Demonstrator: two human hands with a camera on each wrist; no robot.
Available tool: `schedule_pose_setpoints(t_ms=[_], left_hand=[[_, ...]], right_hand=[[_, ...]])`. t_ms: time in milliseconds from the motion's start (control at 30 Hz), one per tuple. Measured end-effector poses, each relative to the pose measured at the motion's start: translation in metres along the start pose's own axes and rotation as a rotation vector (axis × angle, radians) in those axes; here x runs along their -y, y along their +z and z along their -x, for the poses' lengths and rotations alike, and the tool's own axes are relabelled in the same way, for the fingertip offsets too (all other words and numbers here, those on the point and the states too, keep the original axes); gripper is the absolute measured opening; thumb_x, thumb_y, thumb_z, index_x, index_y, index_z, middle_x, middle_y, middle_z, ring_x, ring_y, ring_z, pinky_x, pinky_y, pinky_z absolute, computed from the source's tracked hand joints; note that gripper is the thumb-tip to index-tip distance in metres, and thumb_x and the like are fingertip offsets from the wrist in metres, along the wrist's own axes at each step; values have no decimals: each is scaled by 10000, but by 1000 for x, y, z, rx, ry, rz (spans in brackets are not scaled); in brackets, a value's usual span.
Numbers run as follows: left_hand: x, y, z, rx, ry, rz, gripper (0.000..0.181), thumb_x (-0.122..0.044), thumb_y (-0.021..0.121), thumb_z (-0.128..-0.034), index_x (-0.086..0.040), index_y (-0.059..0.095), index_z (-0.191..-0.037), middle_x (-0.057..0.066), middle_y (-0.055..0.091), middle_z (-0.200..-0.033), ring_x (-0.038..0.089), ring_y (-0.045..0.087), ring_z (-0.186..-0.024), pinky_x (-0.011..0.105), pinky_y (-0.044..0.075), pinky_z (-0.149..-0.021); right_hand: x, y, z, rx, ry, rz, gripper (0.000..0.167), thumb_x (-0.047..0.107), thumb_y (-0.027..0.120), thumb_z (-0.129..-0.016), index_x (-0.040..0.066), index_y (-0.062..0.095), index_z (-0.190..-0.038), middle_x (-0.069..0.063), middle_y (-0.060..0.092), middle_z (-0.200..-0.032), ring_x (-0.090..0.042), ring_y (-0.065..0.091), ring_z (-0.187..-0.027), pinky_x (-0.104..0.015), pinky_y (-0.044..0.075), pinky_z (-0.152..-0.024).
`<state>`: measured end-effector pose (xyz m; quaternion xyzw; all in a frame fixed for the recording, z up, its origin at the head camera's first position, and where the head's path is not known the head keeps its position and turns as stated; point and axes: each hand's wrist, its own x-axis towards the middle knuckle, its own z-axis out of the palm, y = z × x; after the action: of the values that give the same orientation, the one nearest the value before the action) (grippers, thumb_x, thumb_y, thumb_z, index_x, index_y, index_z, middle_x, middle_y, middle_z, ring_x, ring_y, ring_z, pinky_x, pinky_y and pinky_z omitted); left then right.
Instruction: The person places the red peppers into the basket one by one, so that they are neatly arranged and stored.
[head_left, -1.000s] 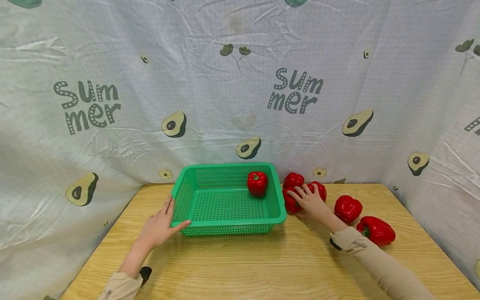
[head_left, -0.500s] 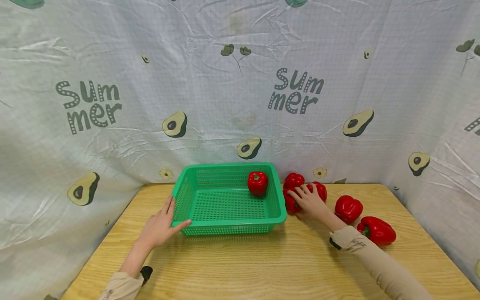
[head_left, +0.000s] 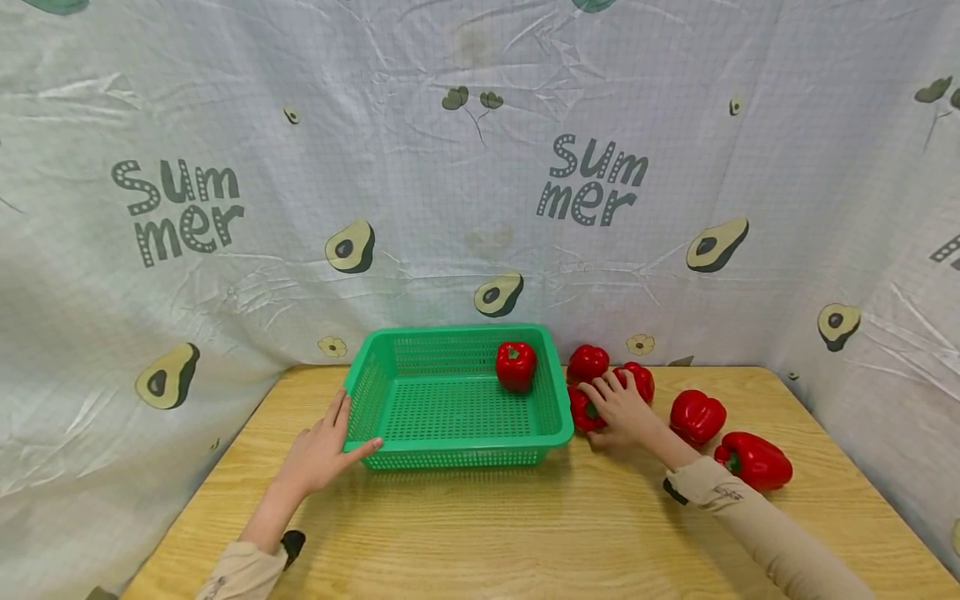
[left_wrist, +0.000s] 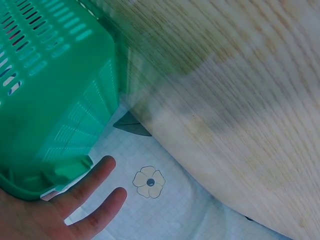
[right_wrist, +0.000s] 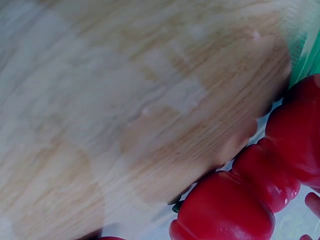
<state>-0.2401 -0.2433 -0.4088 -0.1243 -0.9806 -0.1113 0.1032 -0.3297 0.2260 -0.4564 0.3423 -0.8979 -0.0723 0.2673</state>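
My left hand (head_left: pixel 317 457) rests on the near left corner of a green plastic basket (head_left: pixel 457 448), thumb along the front rim. In the left wrist view, two straight fingers (left_wrist: pixel 92 182) reach past the basket's edge. A red bell pepper (head_left: pixel 516 367) stands inside, at the right, stem up. Just outside the right wall, my right hand (head_left: pixel 624 412) grips another red bell pepper (head_left: pixel 582 408), partly hidden by the fingers. In the right wrist view that pepper (right_wrist: pixel 300 130) fills the right edge, with fingertips (right_wrist: pixel 313 202) beside it.
Behind the right hand lie two bell peppers, one farther back (head_left: pixel 588 363) and one partly covered (head_left: pixel 642 383). To its right are two more, a rounded one (head_left: pixel 697 417) and a long one (head_left: pixel 756 461). A printed cloth (head_left: pixel 420 192) hangs behind the wooden table (head_left: pixel 480 533).
The bell pepper under my right hand has tipped and shifted slightly toward me, and its green stem now shows. My left hand and the basket have stayed in place.
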Motion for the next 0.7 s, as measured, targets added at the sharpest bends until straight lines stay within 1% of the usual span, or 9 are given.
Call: schedule_pose_setpoints(t_ms=[100, 233, 400, 567, 700], left_hand=[[0, 0, 0, 6, -2, 2, 919, -577, 466, -832, 109, 190, -1377, 279, 165, -1446, 452, 472, -1104, 485, 453, -692], [-1, -2, -1, 4, 0, 2, 919, -574, 468, -833, 113, 188, -1376, 283, 160, -1446, 456, 473, -1098, 479, 454, -685], [-1, -3, -2, 10, -3, 1, 926, -580, 466, -831, 112, 185, -1377, 281, 152, -1449, 455, 481, -1086, 442, 461, -640], [0, -1, -1, 14, -7, 4, 928, -583, 465, -830, 108, 181, -1380, 278, 150, -1450, 453, 472, -1101, 451, 460, -647], [0, 0, 0, 16, -7, 9, 927, -581, 467, -830, 109, 180, -1380, 279, 153, -1449, 454, 474, -1099, 460, 461, -661]], right_hand=[[0, -1, 0, -3, -4, 11, 742, 512, 644, -629, 93, 457, -1213, -101, 511, -1016, -316, 404, -1020, -516, 255, -865], [-1, -2, 0, -43, -12, -5, 736, 500, 637, -641, 116, 457, -1242, -126, 507, -1002, -360, 407, -1028, -535, 271, -854], [-4, -2, 2, -74, -4, -11, 770, 518, 624, -650, 113, 440, -1279, -140, 514, -985, -334, 412, -957, -531, 294, -815], [-4, -3, 3, -88, 26, -7, 753, 552, 609, -680, 94, 462, -1260, -145, 526, -956, -324, 425, -930, -550, 298, -804], [-3, -4, 2, -62, 72, -16, 719, 552, 612, -704, 63, 489, -1216, -147, 534, -997, -327, 433, -964, -562, 300, -814]])
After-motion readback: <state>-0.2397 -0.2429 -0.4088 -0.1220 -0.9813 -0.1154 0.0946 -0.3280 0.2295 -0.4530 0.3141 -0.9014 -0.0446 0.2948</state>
